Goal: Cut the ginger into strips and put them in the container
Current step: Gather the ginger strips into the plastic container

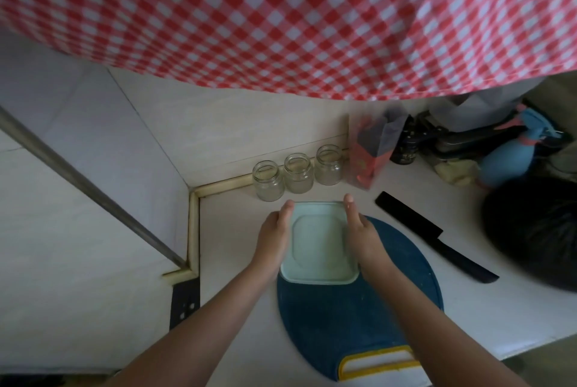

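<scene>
The left hand (276,232) and right hand (359,229) press straight fingers against opposite sides of the pale green container (318,246), which sits on the blue cutting board's (343,318) far end.

Bare forearms (208,318); left hand (274,235), right hand (359,232)

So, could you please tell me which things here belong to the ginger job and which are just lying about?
For the job: container between left hand and right hand; blue cutting board; black knife. No ginger visible.
Lying about: three glass jars; red packet; blue spray bottle; black bag.
</scene>
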The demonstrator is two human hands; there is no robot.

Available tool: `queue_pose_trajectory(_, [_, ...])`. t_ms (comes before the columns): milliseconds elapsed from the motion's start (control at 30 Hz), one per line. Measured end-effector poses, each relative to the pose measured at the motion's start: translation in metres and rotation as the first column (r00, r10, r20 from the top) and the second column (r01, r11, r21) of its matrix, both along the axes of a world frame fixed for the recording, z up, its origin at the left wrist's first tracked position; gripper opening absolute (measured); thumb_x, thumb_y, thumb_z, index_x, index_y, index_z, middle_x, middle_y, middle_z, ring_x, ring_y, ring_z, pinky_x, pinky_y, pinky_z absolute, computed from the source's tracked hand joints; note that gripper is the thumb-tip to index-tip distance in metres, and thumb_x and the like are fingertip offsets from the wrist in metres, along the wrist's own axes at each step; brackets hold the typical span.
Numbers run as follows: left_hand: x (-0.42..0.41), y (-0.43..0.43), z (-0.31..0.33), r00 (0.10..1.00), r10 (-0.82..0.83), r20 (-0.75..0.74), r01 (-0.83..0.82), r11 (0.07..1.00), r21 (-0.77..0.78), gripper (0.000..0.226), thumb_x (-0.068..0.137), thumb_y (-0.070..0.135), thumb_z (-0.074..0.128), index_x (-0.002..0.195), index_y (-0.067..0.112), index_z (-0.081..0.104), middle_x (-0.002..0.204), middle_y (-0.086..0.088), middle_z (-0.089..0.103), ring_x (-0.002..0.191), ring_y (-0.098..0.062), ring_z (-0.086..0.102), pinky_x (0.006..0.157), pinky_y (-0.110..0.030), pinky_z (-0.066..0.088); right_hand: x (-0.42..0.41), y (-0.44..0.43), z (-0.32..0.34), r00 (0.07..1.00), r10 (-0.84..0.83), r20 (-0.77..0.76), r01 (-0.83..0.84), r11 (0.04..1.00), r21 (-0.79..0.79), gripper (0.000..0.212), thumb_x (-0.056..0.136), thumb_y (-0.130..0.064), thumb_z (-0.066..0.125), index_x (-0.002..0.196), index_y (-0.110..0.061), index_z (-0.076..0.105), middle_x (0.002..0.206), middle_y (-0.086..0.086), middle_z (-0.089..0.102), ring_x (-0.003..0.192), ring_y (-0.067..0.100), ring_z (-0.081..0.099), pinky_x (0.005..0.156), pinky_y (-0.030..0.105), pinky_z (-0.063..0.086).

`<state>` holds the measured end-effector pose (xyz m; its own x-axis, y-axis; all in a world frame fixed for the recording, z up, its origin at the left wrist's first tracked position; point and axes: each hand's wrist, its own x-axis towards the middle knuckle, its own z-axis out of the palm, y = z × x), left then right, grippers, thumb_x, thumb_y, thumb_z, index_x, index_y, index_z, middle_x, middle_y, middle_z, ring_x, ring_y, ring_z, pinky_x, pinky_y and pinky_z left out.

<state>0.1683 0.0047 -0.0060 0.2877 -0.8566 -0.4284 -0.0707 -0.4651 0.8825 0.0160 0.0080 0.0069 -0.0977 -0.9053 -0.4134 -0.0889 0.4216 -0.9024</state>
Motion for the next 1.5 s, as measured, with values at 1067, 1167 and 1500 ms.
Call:
queue_pose_trajectory(1067, [-0.05,0.036,0.044,0.936,0.038,-0.35,-0.057,0.997,-0.044,0.036,0.094,0.056,0.033,0.097,0.031,0.059,0.101,-0.001,0.069,0.096,-0.021,0.065,0.079,-0.041,0.054,-0.036,-0.033,0.03,0.997,-0.075,0.031,0.073,0.996,0.053,0.078,0.082,-0.074,0.043,0.117,-0.006,0.059,0.115,0.01,0.062,0.099,0.025,0.059,0.09,0.033,0.046])
queue_pose_trajectory(1167, [-0.053,0.029,0.053,0.927,0.066,-0.369,-0.114,0.987,-0.111,0.041,0.096,0.054,0.033,0.103,0.024,0.06,0.104,-0.003,0.069,0.097,-0.019,0.065,0.077,-0.036,0.055,-0.035,-0.044,0.044,1.0,0.001,0.017,-0.001,1.0,0.005,0.065,0.097,-0.056,0.033,0.14,-0.008,0.043,0.122,0.009,0.052,0.111,0.024,0.051,0.091,0.031,0.041])
queue_pose_trajectory(1500, [-0.042,0.021,0.059,0.993,-0.067,-0.095,0.042,0.97,-0.237,0.073,0.064,0.082,0.052,0.11,0.026,0.054,0.107,0.001,0.067,0.095,-0.017,0.067,0.082,-0.046,0.056,-0.023,-0.029,0.023,0.99,-0.112,0.084,0.113,0.993,-0.012,0.071,0.096,-0.06,0.024,0.136,-0.007,0.047,0.124,0.012,0.057,0.106,0.024,0.055,0.096,0.035,0.043])
